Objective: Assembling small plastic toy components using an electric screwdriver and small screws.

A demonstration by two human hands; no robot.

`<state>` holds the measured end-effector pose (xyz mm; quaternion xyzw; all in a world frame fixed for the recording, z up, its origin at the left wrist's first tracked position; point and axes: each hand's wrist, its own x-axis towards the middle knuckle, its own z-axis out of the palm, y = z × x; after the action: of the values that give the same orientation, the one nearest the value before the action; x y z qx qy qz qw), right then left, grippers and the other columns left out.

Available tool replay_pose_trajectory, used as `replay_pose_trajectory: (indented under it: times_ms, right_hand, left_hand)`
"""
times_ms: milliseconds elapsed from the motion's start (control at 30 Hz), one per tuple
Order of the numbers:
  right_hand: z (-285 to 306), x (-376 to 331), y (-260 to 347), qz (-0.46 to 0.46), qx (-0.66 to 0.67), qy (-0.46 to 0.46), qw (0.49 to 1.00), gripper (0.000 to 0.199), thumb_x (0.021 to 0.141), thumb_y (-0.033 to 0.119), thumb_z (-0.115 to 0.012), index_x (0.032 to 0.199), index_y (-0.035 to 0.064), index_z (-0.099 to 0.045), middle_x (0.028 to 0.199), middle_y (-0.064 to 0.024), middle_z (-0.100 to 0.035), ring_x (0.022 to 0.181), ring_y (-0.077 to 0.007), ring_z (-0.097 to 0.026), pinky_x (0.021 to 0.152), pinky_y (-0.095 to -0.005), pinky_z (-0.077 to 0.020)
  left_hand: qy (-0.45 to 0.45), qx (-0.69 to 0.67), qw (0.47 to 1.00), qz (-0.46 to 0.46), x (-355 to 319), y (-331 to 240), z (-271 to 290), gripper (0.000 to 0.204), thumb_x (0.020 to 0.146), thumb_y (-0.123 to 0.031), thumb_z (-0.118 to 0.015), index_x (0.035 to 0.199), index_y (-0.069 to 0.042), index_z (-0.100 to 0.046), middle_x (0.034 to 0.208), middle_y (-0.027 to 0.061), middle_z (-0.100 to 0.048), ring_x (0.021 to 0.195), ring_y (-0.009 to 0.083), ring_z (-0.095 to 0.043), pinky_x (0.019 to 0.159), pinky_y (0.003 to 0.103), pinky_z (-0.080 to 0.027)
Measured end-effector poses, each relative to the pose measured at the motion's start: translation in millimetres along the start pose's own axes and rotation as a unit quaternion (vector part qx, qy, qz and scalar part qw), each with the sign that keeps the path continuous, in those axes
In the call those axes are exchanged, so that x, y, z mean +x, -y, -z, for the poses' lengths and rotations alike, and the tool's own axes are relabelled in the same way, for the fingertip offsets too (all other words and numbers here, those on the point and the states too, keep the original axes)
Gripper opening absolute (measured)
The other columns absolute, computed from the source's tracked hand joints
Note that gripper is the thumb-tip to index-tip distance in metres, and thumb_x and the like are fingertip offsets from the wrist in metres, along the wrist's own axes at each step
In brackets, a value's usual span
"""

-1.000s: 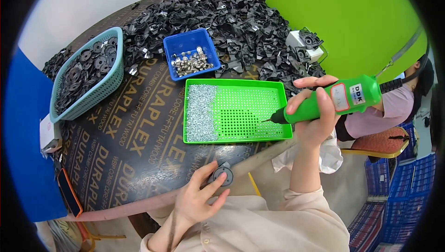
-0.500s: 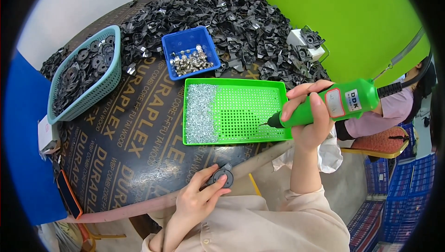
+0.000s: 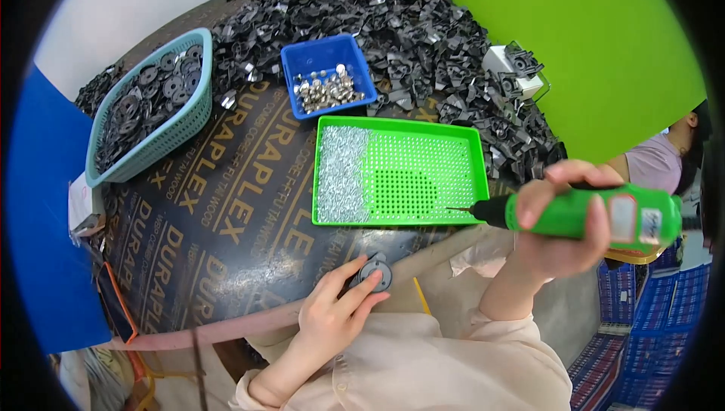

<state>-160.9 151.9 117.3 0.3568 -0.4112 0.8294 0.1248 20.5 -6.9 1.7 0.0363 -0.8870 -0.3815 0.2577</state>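
Green plastic makes up the body of the power screwdriver (image 3: 570, 216) that the right hand (image 3: 557, 254) grasps, its fingers and thumb wrapped around the casing; the thin bit points left, over the near right end of a green perforated tray (image 3: 424, 151), and whether it touches the tray I cannot tell. The left hand (image 3: 338, 311) is at the near edge of the dark printed table (image 3: 253, 275), its fingers closed on a grey round part (image 3: 370, 266), with one fingertip on the part's face and the others around its rim. This part sits on the near side of the tray, well left of the bit. Small silvery screws (image 3: 343, 177) fill the left end of the tray. Just beyond it, a blue bin (image 3: 318, 54) holds shiny metal pieces (image 3: 331, 92). Farther left, a pale teal basket (image 3: 162, 150) is heaped with black discs (image 3: 151, 97). A broad pile of black parts (image 3: 385, 22) spreads across the far side of the table, and an orange-edged phone (image 3: 115, 304) lies at the near left edge.
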Motion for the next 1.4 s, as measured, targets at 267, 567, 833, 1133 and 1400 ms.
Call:
replay_pose_trajectory:
  times_ms: [267,567,833,1133,1400]
  right_hand:
    - [-20,-40,22,-0.076,0.025,0.160,0.984,0.030,0.090,0.021,-0.048,0.106,0.0001,-0.033,0.092,-0.0249,-0.054,0.044,-0.0282,-0.058,0.040,-0.0378,-0.0491]
    - [-27,-53,10,-0.150,0.092,0.198,0.964,0.031,0.089,0.007,-0.057,0.109,-0.0033,-0.035,0.104,-0.0342,-0.057,0.066,-0.0313,-0.067,0.060,-0.0374,-0.0579]
    - [-38,-64,7,-0.110,0.052,0.148,0.982,0.025,0.087,0.012,-0.051,0.100,-0.0003,-0.033,0.086,-0.0280,-0.056,0.041,-0.0285,-0.055,0.039,-0.0370,-0.0484]
    - [-42,-62,3,-0.110,0.048,0.170,0.978,0.023,0.087,0.014,-0.051,0.097,0.0006,-0.035,0.074,-0.0215,-0.054,0.042,-0.0255,-0.055,0.039,-0.0356,-0.0474]
    - [-34,-48,10,-0.174,0.011,0.293,0.940,0.026,0.088,0.015,-0.062,0.097,0.0008,-0.042,0.090,-0.0248,-0.059,0.049,-0.0277,-0.058,0.045,-0.0374,-0.0498]
  left_hand:
    - [-0.008,-0.002,1.000,-0.008,8,-4,-4,0.039,0.063,-0.010,-0.083,0.101,-0.009,-0.072,0.111,0.0137,-0.066,0.086,0.0266,-0.065,0.072,0.033,-0.054]
    - [-0.031,0.035,0.999,-0.002,2,-4,-1,0.039,0.061,-0.011,-0.083,0.099,-0.009,-0.073,0.108,0.0118,-0.066,0.085,0.0251,-0.066,0.070,0.032,-0.054]
    - [-0.060,0.050,0.996,-0.040,-1,0,-4,0.039,0.062,-0.016,-0.083,0.099,-0.010,-0.072,0.107,0.0092,-0.066,0.078,0.0201,-0.066,0.062,0.027,-0.055]
    - [-0.049,0.059,0.996,-0.051,2,0,-3,0.039,0.064,-0.016,-0.083,0.101,-0.010,-0.072,0.107,0.0098,-0.066,0.078,0.0195,-0.066,0.062,0.028,-0.055]
    - [-0.003,0.056,0.997,-0.057,1,0,0,0.032,0.072,-0.010,-0.077,0.103,-0.006,-0.070,0.109,0.0126,-0.064,0.085,0.0225,-0.066,0.067,0.028,-0.056]
